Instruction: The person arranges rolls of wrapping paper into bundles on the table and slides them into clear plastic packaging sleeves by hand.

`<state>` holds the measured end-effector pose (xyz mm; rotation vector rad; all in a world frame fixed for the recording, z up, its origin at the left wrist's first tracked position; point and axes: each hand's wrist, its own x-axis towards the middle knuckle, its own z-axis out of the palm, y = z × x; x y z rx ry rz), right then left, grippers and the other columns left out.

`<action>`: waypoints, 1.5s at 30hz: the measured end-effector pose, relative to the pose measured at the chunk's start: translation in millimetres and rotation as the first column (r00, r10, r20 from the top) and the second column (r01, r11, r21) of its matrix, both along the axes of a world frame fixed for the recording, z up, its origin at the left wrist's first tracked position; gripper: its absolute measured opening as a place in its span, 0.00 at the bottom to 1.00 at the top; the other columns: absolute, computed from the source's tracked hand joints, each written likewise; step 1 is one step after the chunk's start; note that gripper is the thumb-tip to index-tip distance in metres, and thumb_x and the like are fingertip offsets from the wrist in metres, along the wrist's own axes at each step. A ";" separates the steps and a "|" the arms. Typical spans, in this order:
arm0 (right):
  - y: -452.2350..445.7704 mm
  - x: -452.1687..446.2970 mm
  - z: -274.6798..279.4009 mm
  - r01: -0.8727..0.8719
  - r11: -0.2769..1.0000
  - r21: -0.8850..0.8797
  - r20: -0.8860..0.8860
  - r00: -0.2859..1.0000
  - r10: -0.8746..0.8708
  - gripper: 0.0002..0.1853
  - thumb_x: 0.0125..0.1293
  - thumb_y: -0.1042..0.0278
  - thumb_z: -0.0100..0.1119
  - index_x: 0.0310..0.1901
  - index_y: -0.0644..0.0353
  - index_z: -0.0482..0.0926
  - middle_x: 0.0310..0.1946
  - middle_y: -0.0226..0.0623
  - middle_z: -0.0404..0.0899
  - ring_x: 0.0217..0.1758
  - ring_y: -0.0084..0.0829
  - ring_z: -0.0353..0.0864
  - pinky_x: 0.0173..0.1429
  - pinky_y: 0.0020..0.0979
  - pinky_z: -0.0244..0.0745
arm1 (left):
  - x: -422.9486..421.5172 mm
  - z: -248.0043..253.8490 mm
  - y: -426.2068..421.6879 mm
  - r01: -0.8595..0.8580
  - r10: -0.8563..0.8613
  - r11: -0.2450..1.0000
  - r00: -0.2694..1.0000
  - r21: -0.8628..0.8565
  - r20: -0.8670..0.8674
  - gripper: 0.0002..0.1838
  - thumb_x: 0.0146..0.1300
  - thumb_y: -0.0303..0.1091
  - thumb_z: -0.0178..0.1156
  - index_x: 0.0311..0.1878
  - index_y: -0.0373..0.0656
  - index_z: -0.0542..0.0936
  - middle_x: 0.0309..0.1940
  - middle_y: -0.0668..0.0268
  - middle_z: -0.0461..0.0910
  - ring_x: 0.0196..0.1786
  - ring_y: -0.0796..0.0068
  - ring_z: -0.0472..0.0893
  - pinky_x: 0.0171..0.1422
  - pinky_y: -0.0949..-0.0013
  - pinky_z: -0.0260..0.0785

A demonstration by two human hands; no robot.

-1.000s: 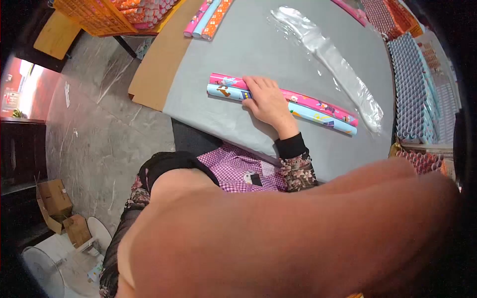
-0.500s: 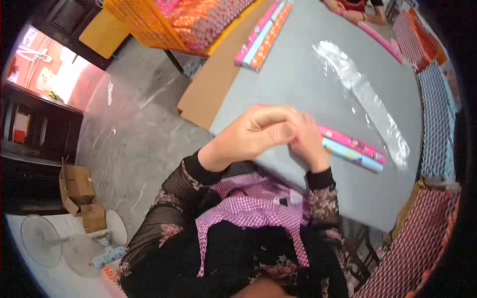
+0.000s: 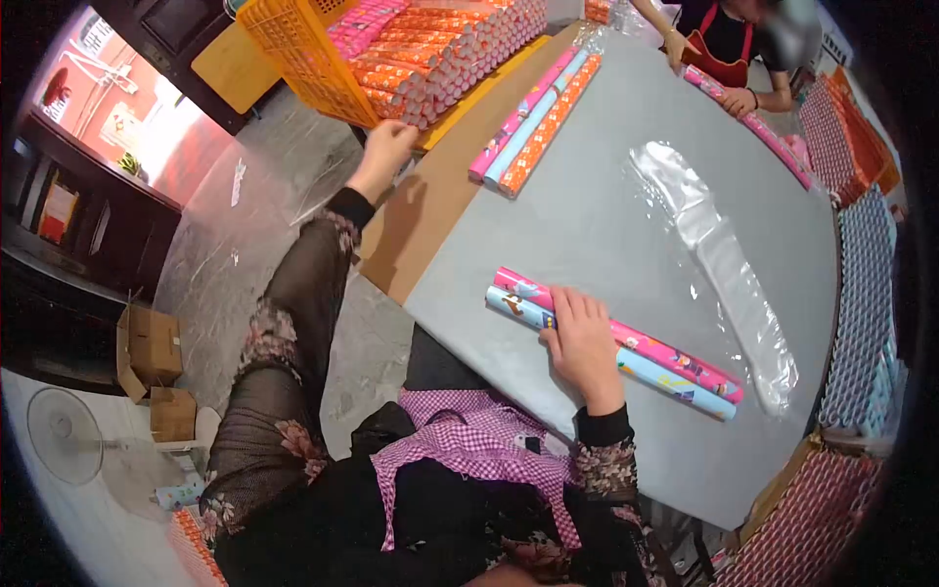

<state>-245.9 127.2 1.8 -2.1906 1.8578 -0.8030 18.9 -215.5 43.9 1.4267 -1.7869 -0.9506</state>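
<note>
Your right hand (image 3: 587, 354) clamped on 2 rolls (image 3: 677, 360), pink and blue; left hand (image 3: 388, 149) near orange crate (image 3: 290, 54), can't tell if closed.

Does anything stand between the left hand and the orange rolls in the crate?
Nothing visible blocks the left hand from the exposed ends of the orange rolls; the crate wall stands to one side.
</note>
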 end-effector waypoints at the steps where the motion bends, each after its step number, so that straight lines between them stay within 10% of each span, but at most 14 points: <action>1: -0.3 0.3 1.0 0.001 1.000 0.004 0.000 1.000 -0.001 0.33 0.55 0.65 0.66 0.63 0.66 0.69 0.56 0.47 0.74 0.59 0.47 0.72 0.63 0.44 0.65 | 5.0 -5.1 -25.5 -0.068 0.089 0.980 0.990 -0.188 0.106 0.20 0.66 0.41 0.61 0.52 0.34 0.78 0.38 0.63 0.82 0.41 0.73 0.81 0.42 0.69 0.71; 4: -0.9 -0.4 2.8 -0.006 0.999 0.041 0.032 0.999 0.004 0.33 0.55 0.65 0.66 0.63 0.67 0.69 0.56 0.47 0.74 0.60 0.47 0.72 0.64 0.44 0.65 | 6.6 5.2 -70.4 -0.055 0.301 0.801 0.898 -0.596 0.321 0.25 0.60 0.40 0.65 0.56 0.34 0.78 0.41 0.47 0.84 0.47 0.49 0.83 0.53 0.53 0.75; 8: -2.2 -0.4 7.0 -0.006 0.999 0.054 0.013 1.000 0.006 0.34 0.55 0.65 0.66 0.63 0.68 0.69 0.57 0.47 0.74 0.60 0.47 0.72 0.64 0.44 0.66 | -1.7 18.5 -83.9 0.050 0.379 0.790 0.743 -0.611 0.551 0.33 0.59 0.42 0.67 0.68 0.45 0.71 0.56 0.45 0.74 0.56 0.42 0.78 0.56 0.49 0.73; 27: -4.2 -2.1 10.6 -0.026 0.996 0.085 0.038 0.999 0.022 0.36 0.55 0.65 0.68 0.65 0.66 0.68 0.58 0.49 0.74 0.60 0.48 0.72 0.64 0.46 0.66 | -14.8 12.4 -114.4 0.735 0.595 0.454 0.169 -0.503 0.786 0.06 0.56 0.31 0.56 0.33 0.40 0.79 0.33 0.62 0.74 0.39 0.66 0.79 0.42 0.66 0.73; 40: -4.2 -0.9 12.7 -0.019 0.997 0.075 0.050 0.999 0.015 0.35 0.55 0.66 0.68 0.64 0.66 0.68 0.57 0.48 0.74 0.58 0.48 0.73 0.63 0.45 0.67 | -76.2 30.7 -46.4 0.844 0.378 0.098 0.459 -0.527 0.804 0.05 0.56 0.34 0.58 0.32 0.45 0.75 0.31 0.66 0.71 0.37 0.69 0.74 0.41 0.67 0.65; 45: -3.6 -0.8 12.8 -0.022 0.997 0.078 0.039 0.999 0.019 0.35 0.56 0.66 0.67 0.65 0.67 0.68 0.58 0.48 0.74 0.59 0.48 0.72 0.64 0.45 0.66 | -55.1 19.5 -61.6 0.690 0.140 0.399 0.605 -0.604 0.784 0.23 0.53 0.35 0.65 0.53 0.42 0.75 0.45 0.62 0.78 0.53 0.58 0.75 0.59 0.56 0.67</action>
